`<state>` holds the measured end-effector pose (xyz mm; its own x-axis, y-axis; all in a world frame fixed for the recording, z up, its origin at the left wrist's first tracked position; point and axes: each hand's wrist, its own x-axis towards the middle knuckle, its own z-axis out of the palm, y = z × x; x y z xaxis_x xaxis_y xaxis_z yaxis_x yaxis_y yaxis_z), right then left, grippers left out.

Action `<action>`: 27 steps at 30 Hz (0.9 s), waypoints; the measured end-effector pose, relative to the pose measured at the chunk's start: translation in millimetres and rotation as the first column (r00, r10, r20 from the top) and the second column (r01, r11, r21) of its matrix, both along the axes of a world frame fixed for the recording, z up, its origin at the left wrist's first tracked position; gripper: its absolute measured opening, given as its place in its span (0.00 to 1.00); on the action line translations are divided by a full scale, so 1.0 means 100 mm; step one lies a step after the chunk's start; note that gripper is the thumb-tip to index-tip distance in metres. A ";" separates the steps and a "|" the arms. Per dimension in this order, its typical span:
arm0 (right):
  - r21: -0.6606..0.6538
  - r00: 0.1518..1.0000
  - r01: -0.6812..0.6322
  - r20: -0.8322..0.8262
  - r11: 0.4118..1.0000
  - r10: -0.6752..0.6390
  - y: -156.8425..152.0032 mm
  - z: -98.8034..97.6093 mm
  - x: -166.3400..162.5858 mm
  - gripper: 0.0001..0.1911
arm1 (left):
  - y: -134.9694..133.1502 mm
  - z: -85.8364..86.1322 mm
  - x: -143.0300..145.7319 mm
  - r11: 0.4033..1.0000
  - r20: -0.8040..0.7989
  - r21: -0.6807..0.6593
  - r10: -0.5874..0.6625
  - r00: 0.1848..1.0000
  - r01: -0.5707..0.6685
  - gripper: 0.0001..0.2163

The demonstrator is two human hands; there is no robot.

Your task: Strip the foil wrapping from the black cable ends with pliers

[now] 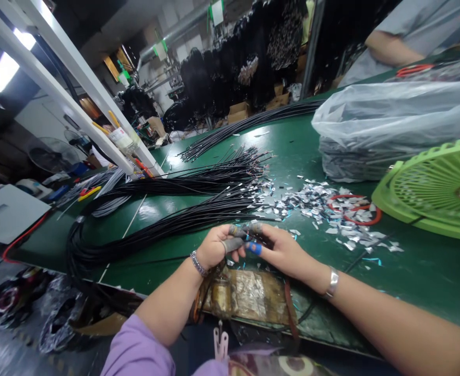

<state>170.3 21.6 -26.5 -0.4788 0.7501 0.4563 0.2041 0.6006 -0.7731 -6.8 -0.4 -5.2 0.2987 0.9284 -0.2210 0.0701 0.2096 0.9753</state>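
Note:
Both my hands meet near the front edge of the green table (429, 271). My left hand (214, 245) is closed, its taped fingertips pinching a black cable end. My right hand (282, 250), with grey and blue finger wraps, is closed on the same cable end from the other side. A thick bundle of black cables (167, 222) runs from my hands to the left and loops off the table edge. More cable bundles (222, 175) lie fanned out just behind, their stripped ends pointing right.
A pile of silver foil scraps (319, 206) covers red-handled scissors (355, 209) right of the cables. A green fan grille (437, 190) and a clear plastic bag (390, 125) sit at right. Another person's arm (390, 47) shows top right. A white shelf frame (77, 99) stands at left.

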 end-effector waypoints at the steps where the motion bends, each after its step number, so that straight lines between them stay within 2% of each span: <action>1: -0.007 1.000 0.006 0.005 1.000 -0.006 -0.01 0.00 0.00 0.08 | 0.00 0.00 0.00 1.000 0.001 -0.003 0.003 1.000 -0.003 0.24; 5: -0.014 0.995 0.102 0.001 0.995 -0.102 -0.03 0.00 -0.01 0.07 | 0.01 0.00 0.01 1.000 -0.035 0.028 0.011 0.999 -0.010 0.23; 8: -0.093 0.986 0.147 -0.070 0.985 -0.154 -0.01 -0.01 -0.02 0.09 | 0.01 0.00 0.02 0.997 -0.062 0.072 0.025 0.998 -0.020 0.21; 12: -0.309 0.967 0.046 -0.225 0.950 -0.120 0.02 -0.03 -0.05 0.11 | 0.01 0.01 0.01 0.997 -0.061 0.080 0.010 0.998 -0.006 0.20; 15: -0.378 0.949 0.008 -0.288 0.926 -0.126 0.02 -0.03 -0.05 0.11 | 0.02 0.01 0.01 0.997 -0.055 0.073 0.013 0.998 -0.009 0.21; 18: -0.337 0.955 0.052 -0.258 0.940 -0.146 0.02 -0.01 -0.03 0.10 | 0.02 -0.01 0.01 0.996 -0.069 0.085 0.035 0.997 -0.029 0.21; 23: -0.225 0.983 0.113 -0.113 0.968 -0.141 0.02 0.02 0.00 0.07 | 0.02 -0.02 0.01 0.995 -0.128 0.096 0.041 0.991 -0.029 0.21; 27: -0.249 0.989 0.108 -0.069 0.962 -0.129 0.03 0.03 -0.02 0.06 | 0.01 0.00 0.01 0.996 -0.132 0.092 0.012 0.991 0.001 0.21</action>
<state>168.6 25.0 -23.8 -0.3478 0.8926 0.2869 0.1908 0.3670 -0.9104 -5.9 0.5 -5.3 0.2672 0.9481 -0.1725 0.1992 0.1208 0.9725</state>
